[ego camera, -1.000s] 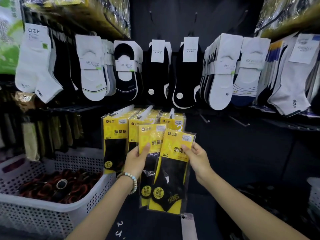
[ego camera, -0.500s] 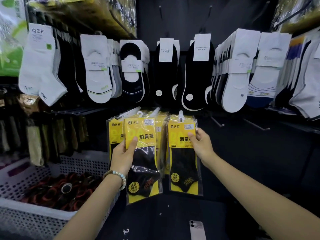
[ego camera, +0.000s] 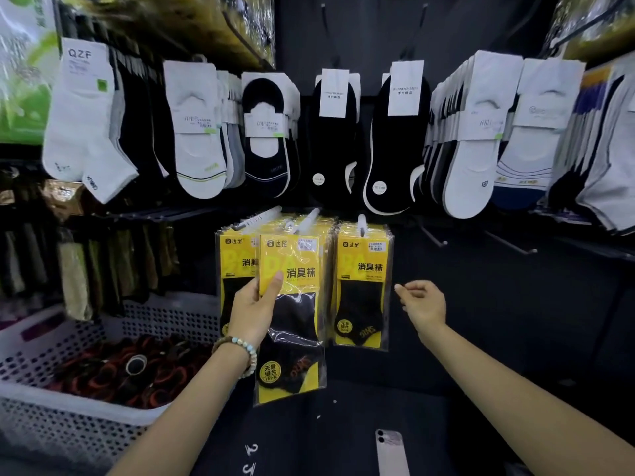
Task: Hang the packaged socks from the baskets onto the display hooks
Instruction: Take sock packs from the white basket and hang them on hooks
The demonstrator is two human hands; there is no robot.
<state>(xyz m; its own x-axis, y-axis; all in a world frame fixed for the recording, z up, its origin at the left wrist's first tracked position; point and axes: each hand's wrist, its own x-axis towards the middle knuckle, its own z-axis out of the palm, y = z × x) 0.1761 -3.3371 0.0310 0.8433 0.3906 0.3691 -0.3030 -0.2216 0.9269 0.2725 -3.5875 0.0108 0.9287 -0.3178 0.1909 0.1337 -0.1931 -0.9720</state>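
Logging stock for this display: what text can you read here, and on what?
"QZF": card on white ankle socks, top left.
"达足", "消臭袜": yellow sock pack in the left hand; hung pack too.
"无骨缝合": round sticker on the held pack.
No-show sock cards: too small to read.

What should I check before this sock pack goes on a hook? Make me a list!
1. The left hand grips the yellow pack by its card: ok.
2. The right hand is free to help: ok, it holds nothing.
3. The pack's hole sits on the middle hook: cannot tell, the top is crowded.
4. The middle hook's tip sticks out past the hung packs: ok.
5. The neighbouring pack hangs from the right hook untouched: ok.
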